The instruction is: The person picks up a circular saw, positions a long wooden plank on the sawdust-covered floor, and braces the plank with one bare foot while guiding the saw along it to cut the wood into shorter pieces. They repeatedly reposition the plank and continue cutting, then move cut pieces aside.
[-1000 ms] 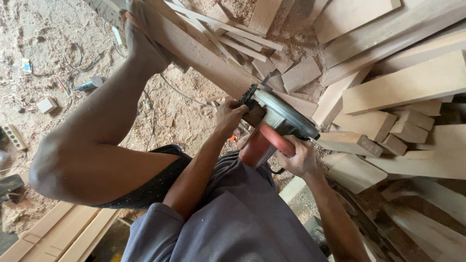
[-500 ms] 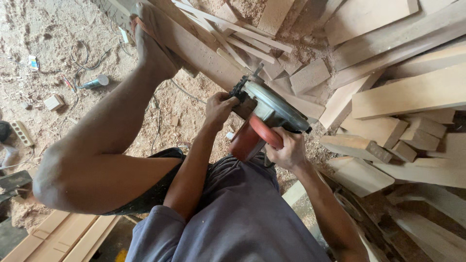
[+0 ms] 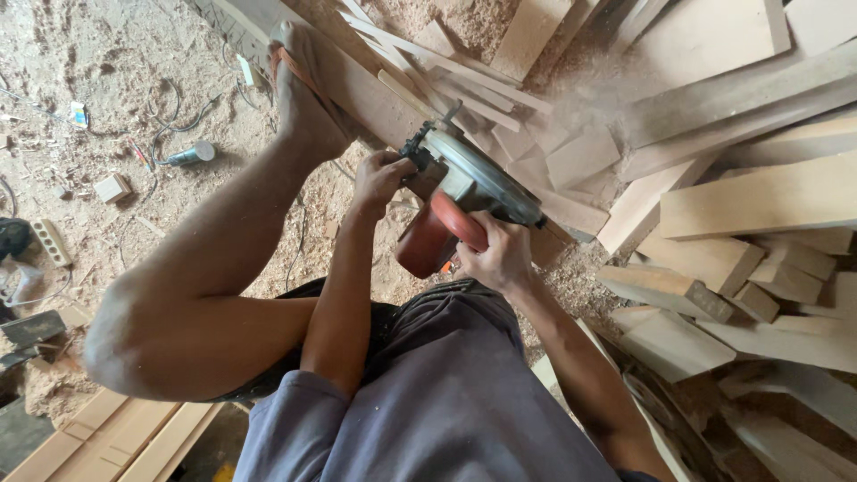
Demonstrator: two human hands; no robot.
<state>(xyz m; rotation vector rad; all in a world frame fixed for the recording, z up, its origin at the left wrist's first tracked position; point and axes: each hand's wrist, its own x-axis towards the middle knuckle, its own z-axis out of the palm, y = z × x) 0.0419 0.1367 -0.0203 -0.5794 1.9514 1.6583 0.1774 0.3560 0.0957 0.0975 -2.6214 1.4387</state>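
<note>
I hold a red and grey circular saw (image 3: 464, 192) on a long wooden plank (image 3: 357, 85) that runs from the upper left toward the middle. My left hand (image 3: 379, 178) grips the saw's front knob. My right hand (image 3: 500, 259) is closed around the red rear handle. My left foot (image 3: 303, 107) in a sandal presses down on the plank beyond the saw. Dust drifts up to the right of the blade guard.
Thick timber offcuts (image 3: 714, 259) and planks are heaped on the right. Thin wood strips (image 3: 446, 62) lie behind the saw. The sawdust floor (image 3: 116, 107) at left carries a cable, a small wood block (image 3: 112, 187) and a grey tool (image 3: 187, 154). Pale boards (image 3: 116, 437) lie at the lower left.
The saw and both hands have moved along the plank toward my foot. Dust now rises beside the blade.
</note>
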